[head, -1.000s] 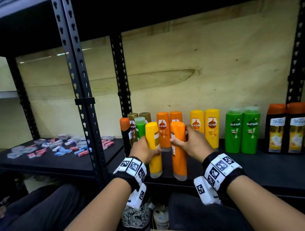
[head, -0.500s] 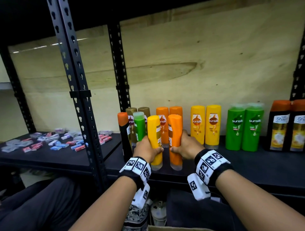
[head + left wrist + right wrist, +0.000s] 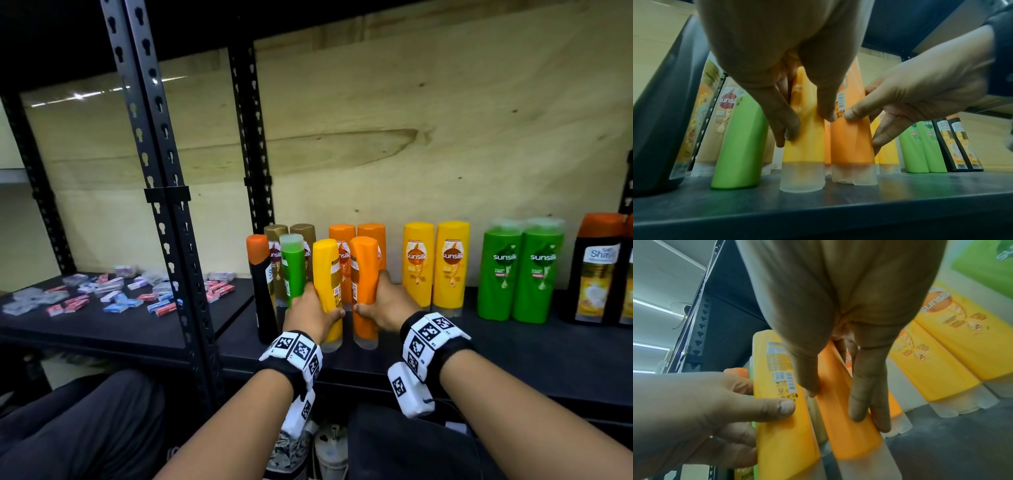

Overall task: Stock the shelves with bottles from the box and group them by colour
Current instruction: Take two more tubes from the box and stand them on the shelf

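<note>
Head view: a yellow bottle [image 3: 328, 291] is gripped by the left hand [image 3: 310, 313], thumb across its front, and an orange bottle [image 3: 364, 291] is gripped by the right hand [image 3: 385, 306]. Both bottles are stood cap-down, side by side, near the front of a black shelf [image 3: 479, 349]. A green bottle [image 3: 292, 270] is seen just left of them. Behind, orange, yellow and green pairs are lined along the plywood back.
</note>
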